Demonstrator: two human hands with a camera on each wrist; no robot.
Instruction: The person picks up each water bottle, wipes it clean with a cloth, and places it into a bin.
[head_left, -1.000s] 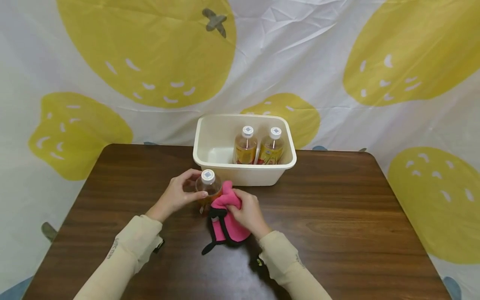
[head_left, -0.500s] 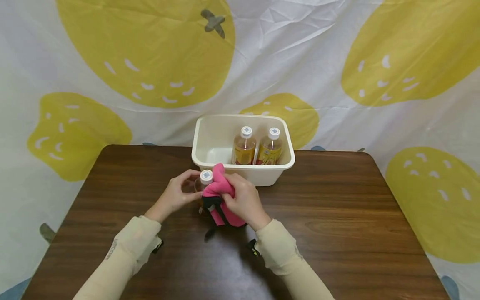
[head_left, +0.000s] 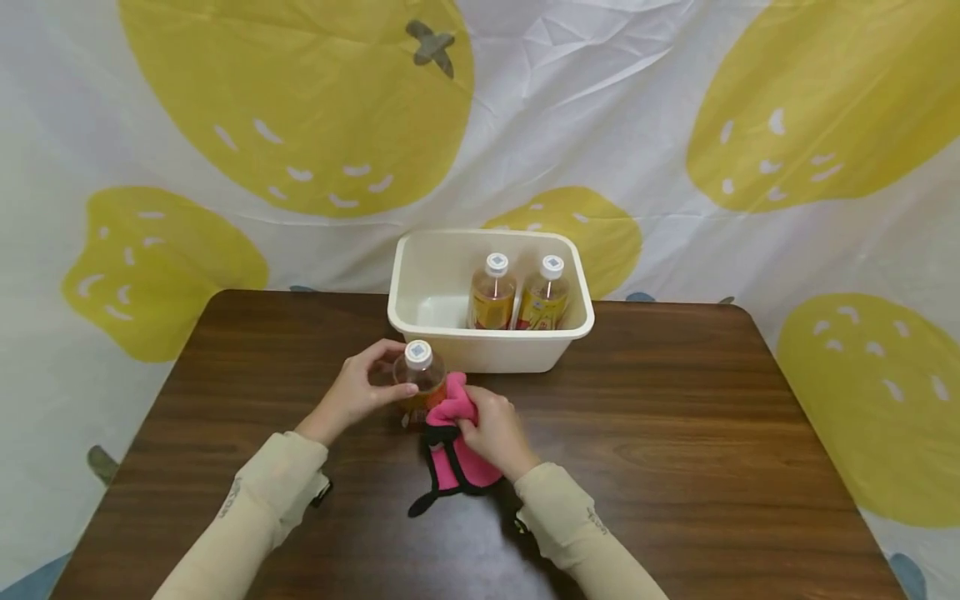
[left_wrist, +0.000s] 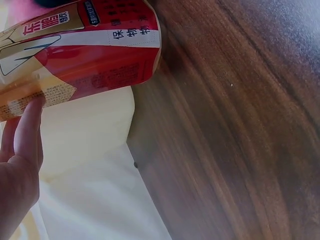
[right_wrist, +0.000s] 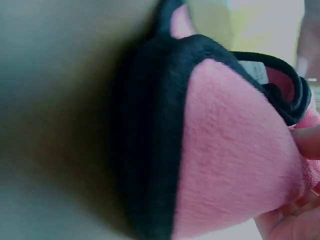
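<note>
In the head view my left hand (head_left: pixel 352 398) holds a clear plastic drink bottle (head_left: pixel 420 379) with a white cap, its thumb and fingers around the upper body. The bottle stands upright in front of the white bin. The left wrist view shows its red and yellow label (left_wrist: pixel 105 55), with fingers of the left hand (left_wrist: pixel 22 155) against the side. My right hand (head_left: pixel 497 429) grips a bunched pink cloth (head_left: pixel 472 462) with black edging, whose upper end lies right at the bottle's right side. Fuzzy pink fabric (right_wrist: pixel 235 145) and a dark border fill much of the right wrist view.
Behind the hands, a white plastic bin (head_left: pixel 487 354) sits near the table's back edge. Inside it on the right stand two more capped bottles, a left one (head_left: pixel 492 307) and a right one (head_left: pixel 543 307). The dark wooden table (head_left: pixel 675 433) meets a lemon-print curtain (head_left: pixel 585 125).
Half a second ago the right hand had carried the pink cloth up beside the bottle's cap. Now it is back lower, closer to me. The left hand and bottle have hardly moved.
</note>
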